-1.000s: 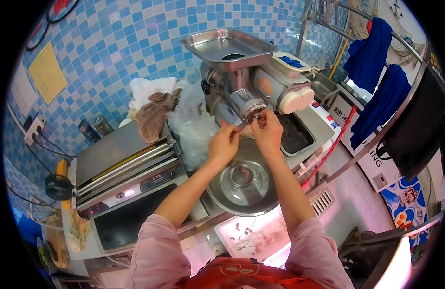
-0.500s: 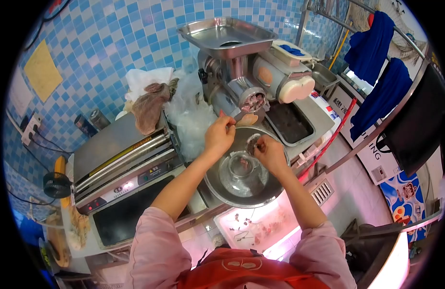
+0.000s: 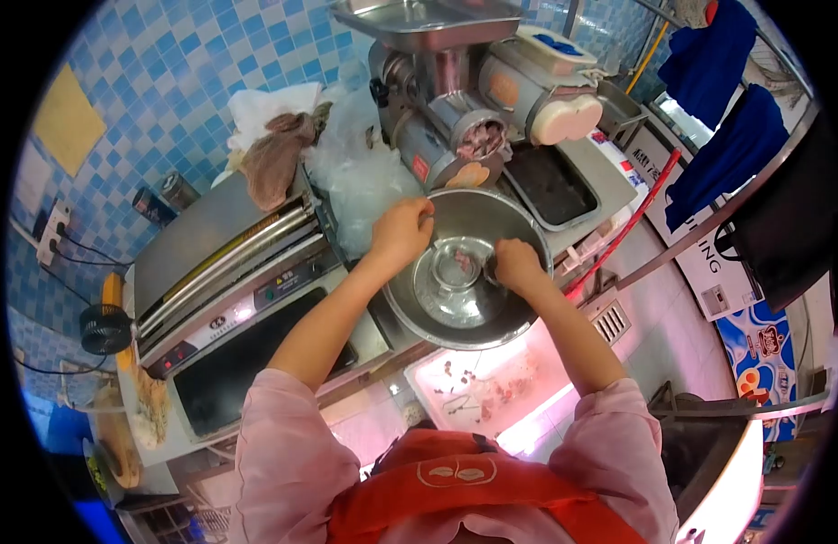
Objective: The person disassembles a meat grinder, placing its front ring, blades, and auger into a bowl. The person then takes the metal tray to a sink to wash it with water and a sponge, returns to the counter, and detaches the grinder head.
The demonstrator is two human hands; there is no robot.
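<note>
A large metal bowl (image 3: 512,322) stands below the meat grinder (image 3: 446,113). Inside the bowl lies a round, shiny piece with small pinkish bits (image 3: 462,261) at its middle. My left hand (image 3: 402,236) is closed at the bowl's upper left rim; its fingers hide whatever they hold. Over the inside right of the bowl, my right hand (image 3: 518,266) is closed, with a small dark edge showing beneath its fingers, too hidden to name. Pale pink meat (image 3: 484,140) fills the grinder's round mouth above the bowl.
Right of the grinder is a dark rectangular tray (image 3: 553,186). A wrapping machine (image 3: 228,272) stands at the left, beside clear plastic bags (image 3: 360,181). Below the bowl sits a pink-lit white tub (image 3: 482,390) with scraps. A red pole (image 3: 623,227) slants at the right.
The view has shifted, and the bowl appears higher. My left hand has moved from below the grinder mouth to the bowl's rim. The dark round piece in my right hand is now mostly hidden.
</note>
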